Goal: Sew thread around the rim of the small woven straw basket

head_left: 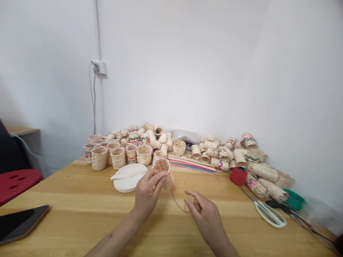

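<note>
- My left hand (147, 192) is closed around a small, pale woven-strip basket (162, 171), held just above it, mouth tilted upward.
- My half-open right hand (206, 217) lies nearer a thin reddish thread (175, 204); I cannot tell whether it pinches it.

White wall (171, 64), wall socket (99, 67) with cable (94, 103) hanging down; pale wooden table (80, 194); red stool (18, 182) at left; wooden desk corner (23, 130) beyond.

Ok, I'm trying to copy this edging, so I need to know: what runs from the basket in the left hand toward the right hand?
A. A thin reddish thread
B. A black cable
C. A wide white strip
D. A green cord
A. A thin reddish thread comes down from the rim of the small woven basket in the left hand and curves across to the right hand.
</note>
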Demonstrator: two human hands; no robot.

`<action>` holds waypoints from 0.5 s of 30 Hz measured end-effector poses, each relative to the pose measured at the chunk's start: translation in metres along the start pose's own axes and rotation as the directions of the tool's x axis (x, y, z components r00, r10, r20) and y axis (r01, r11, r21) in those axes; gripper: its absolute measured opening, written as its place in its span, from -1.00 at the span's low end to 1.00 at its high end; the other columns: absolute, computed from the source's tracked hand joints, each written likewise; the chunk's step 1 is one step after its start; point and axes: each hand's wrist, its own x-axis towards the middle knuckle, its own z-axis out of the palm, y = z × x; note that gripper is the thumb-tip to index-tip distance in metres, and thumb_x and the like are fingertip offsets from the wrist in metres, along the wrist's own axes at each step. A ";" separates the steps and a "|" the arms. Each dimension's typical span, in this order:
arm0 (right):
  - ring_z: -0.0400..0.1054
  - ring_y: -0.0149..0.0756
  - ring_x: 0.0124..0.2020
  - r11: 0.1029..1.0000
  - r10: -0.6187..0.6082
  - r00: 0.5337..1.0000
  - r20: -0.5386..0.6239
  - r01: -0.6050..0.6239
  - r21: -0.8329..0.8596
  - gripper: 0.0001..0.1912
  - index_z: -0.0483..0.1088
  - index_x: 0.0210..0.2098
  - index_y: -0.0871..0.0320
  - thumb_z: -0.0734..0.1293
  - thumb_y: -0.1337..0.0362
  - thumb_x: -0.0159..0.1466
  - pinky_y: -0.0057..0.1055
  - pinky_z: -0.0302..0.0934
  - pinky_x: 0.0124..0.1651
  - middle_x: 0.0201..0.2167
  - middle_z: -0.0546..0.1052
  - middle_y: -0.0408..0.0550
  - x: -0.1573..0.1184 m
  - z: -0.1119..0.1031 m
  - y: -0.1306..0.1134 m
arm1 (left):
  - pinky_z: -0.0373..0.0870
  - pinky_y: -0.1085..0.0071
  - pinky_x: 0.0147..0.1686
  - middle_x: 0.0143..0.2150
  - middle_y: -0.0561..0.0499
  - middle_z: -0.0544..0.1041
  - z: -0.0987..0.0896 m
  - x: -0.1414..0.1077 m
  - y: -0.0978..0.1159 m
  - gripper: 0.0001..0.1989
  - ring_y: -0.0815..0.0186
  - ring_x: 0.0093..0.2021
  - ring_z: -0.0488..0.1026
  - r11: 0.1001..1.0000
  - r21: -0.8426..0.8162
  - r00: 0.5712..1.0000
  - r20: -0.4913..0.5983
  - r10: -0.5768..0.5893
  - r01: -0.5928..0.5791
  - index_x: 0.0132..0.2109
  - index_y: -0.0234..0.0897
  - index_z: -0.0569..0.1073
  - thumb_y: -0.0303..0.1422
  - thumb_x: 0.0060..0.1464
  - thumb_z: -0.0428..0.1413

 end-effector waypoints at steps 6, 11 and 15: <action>0.21 -0.34 -0.57 0.995 0.085 0.991 0.101 -0.089 0.040 -0.68 0.46 -0.09 0.11 0.29 0.17 0.20 -0.49 0.02 -0.48 -0.65 0.28 -0.24 0.015 0.013 -0.004 | 0.37 0.49 -0.32 -0.29 0.00 0.45 -0.001 0.001 0.000 -0.81 0.36 -0.29 0.43 0.999 -0.014 1.000 -0.010 -0.028 0.028 -0.11 -0.26 0.52 -0.46 0.18 0.04; 0.10 -0.42 -0.63 0.985 0.051 0.988 0.143 -0.073 0.154 -0.78 0.48 -0.19 0.12 0.34 0.27 0.15 -0.53 -0.05 -0.53 -0.68 0.17 -0.31 0.036 0.033 -0.012 | 0.36 0.50 -0.35 -0.30 0.00 0.43 -0.002 0.001 -0.001 -0.80 0.37 -0.32 0.41 0.999 -0.018 1.000 -0.005 -0.027 0.027 -0.09 -0.25 0.51 -0.45 0.19 0.04; 0.09 -0.44 -0.64 0.985 0.005 0.992 0.125 -0.026 0.172 -0.85 0.42 -0.46 0.16 0.28 0.28 0.21 -0.54 -0.05 -0.57 -0.69 0.19 -0.29 0.031 0.043 -0.022 | 0.37 0.49 -0.35 -0.30 0.00 0.43 -0.003 0.001 -0.004 -0.81 0.36 -0.33 0.41 0.999 -0.015 0.999 -0.023 -0.038 0.038 -0.10 -0.24 0.51 -0.44 0.18 0.04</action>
